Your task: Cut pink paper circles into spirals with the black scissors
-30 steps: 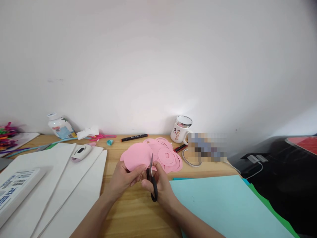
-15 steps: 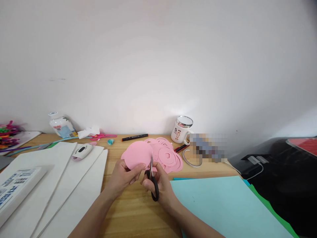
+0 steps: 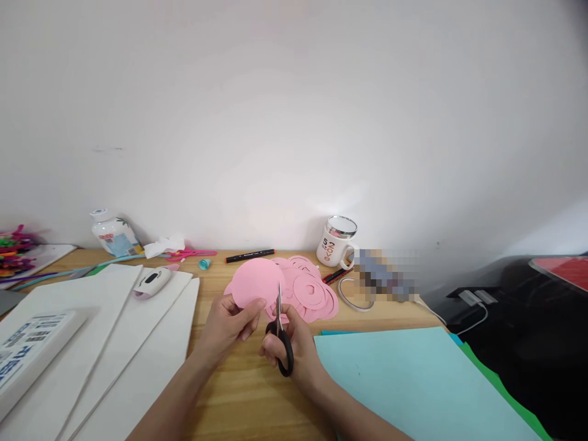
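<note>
Between thumb and fingers, my left hand (image 3: pixel 232 321) pinches a round pink paper disc (image 3: pixel 257 283) by its lower edge. My right hand (image 3: pixel 296 343) is closed around the black handles of the scissors (image 3: pixel 285 352). Their metal blades point up at the disc's right edge; whether paper lies between them I cannot tell. Just behind the disc, a heap of pink paper circles and rings (image 3: pixel 312 291) lies on the wooden table (image 3: pixel 248 392), partly covered by the disc and my hands.
Large white sheets (image 3: pixel 151 343) with a white box (image 3: pixel 39 349) lie on the left, light blue sheets (image 3: pixel 413 380) on the right. Along the wall are a white bottle (image 3: pixel 114 233), pink scissors (image 3: pixel 190 253), a black marker (image 3: pixel 250 256) and a mug (image 3: pixel 337 242). A tape ring (image 3: pixel 356 295) lies right.
The disc has shifted slightly up and turned a little in my left hand. The scissors have moved slightly left and down, still held in my right hand.
</note>
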Demonstrator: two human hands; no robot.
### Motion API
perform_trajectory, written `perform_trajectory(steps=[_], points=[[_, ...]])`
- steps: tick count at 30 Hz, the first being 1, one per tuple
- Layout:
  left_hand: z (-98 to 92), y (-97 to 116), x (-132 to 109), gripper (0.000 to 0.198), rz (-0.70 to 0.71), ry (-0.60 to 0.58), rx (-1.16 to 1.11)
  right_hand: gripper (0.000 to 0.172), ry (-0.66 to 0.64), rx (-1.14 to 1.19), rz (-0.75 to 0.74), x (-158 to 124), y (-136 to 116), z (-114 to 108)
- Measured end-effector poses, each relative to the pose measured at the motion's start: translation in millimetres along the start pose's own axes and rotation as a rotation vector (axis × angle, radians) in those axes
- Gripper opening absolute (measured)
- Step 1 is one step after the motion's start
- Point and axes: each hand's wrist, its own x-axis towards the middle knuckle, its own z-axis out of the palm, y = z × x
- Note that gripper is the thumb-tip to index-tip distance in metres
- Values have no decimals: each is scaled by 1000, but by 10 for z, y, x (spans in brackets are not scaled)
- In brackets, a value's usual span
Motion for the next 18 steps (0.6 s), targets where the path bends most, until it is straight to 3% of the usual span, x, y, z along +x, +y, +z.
perform_trajectory(steps=[9,18], points=[[-5,-5,-10,45,-8,-25,62,50,21,100,-44,40,-83,-19],[-27,-13,0,44,-14,-18,58,45,28,49,-49,31,-48,-30]])
